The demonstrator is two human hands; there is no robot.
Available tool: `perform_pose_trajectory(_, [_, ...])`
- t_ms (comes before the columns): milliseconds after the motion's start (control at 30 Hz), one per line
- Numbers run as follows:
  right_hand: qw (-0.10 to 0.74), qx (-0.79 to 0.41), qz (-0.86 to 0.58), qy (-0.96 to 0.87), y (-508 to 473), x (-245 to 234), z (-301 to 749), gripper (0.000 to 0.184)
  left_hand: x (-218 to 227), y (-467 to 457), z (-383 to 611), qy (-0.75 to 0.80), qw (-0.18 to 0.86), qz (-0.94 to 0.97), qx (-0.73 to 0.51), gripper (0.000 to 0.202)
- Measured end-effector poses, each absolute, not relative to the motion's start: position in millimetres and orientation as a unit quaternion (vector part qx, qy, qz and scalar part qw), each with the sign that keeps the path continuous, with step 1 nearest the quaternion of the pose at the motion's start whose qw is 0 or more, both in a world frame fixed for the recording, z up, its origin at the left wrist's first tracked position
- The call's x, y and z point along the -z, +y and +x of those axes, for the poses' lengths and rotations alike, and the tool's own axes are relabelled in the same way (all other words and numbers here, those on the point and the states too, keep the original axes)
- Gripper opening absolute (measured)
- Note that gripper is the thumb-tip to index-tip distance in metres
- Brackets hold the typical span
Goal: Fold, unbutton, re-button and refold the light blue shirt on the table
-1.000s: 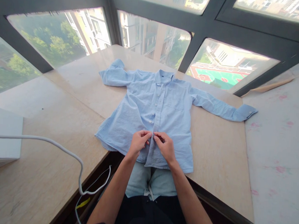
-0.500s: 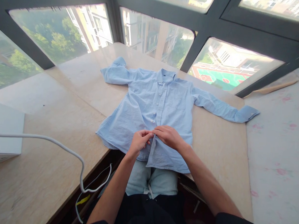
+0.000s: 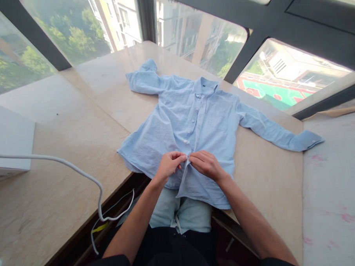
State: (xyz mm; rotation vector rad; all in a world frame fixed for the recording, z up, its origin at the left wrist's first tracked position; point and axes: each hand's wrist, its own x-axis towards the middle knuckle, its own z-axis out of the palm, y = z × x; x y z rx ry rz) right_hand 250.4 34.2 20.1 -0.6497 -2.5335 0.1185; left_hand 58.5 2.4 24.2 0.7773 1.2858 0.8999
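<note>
Near the front edge of the window ledge (image 3: 270,172), pinching blue shirt (image 3: 215,138) at front opening with left hand (image 3: 168,164) and right hand (image 3: 207,163), no longer overlapping; judged still mid-work there

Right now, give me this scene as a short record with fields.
Garment: light blue shirt, spread on a pale ledge, collar toward the windows
Left hand: pinching the shirt at its front opening
Right hand: closed on the front edge, beside the left hand
Left of picture: white box, white cable
</note>
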Motion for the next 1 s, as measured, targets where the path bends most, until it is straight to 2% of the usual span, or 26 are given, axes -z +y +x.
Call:
perform_pose_trajectory(300, [0.283, -0.057, -0.223, -0.931, 35, -23, 251, 0.015, -22, 1, 57, 0.55, 0.625, 0.382, -0.401, 0.028])
perform_pose_trajectory(467, [0.28, -0.055, -0.22, -0.933, 36, -22, 250, 0.014, -23, 4, 54, 0.555, 0.624, 0.411, -0.366, 0.026])
perform_pose_trajectory(733, [0.276, -0.06, -0.231, -0.931, 36, -12, 249, 0.014, -27, 10, 53, 0.572, 0.619, 0.436, -0.315, 0.012])
perform_pose_trajectory(1000, [0.26, -0.056, -0.214, -0.94, 41, -10, 247, 0.014, -28, 18, 50, 0.566, 0.58, 0.533, -0.244, 0.016])
